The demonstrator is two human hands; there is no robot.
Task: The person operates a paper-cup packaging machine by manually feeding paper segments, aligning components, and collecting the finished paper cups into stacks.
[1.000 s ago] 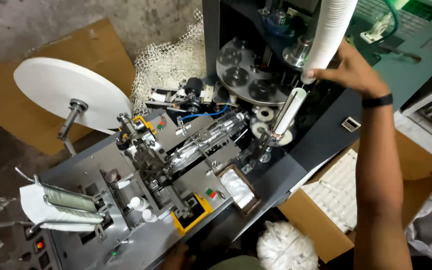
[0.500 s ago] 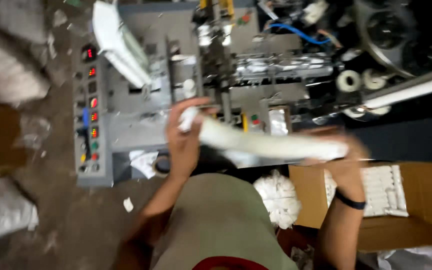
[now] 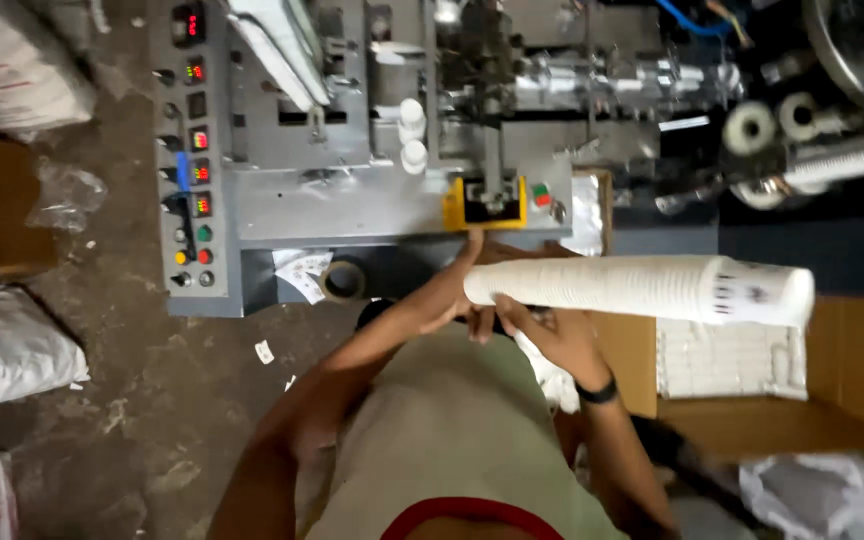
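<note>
Head view, looking straight down past the person's grey shirt. A long stack of white paper cups (image 3: 642, 288) lies level across the middle of the frame, running from just right of centre out toward 3 o'clock, where its wide open end shows dark print. The left hand (image 3: 467, 290) sits at the narrow end of the stack, fingers pointing toward 12 o'clock, and its grip looks closed on that end, though the stack hides part of the fingers. The right hand (image 3: 552, 335), with a black band on the wrist, cups the stack from below, just beside the left, with its fingers curled up around it.

Beyond the hands, at 12 o'clock, stands a grey machine (image 3: 372, 190) with a yellow block (image 3: 485, 205) on its near edge and a control panel (image 3: 192, 160) of lit red displays and coloured buttons at 10 o'clock. Under the stack's far end, toward 4 o'clock, an open cardboard box (image 3: 852, 400) holds rows of white cups. White sacks (image 3: 2, 350) lie on the floor at 9 o'clock.
</note>
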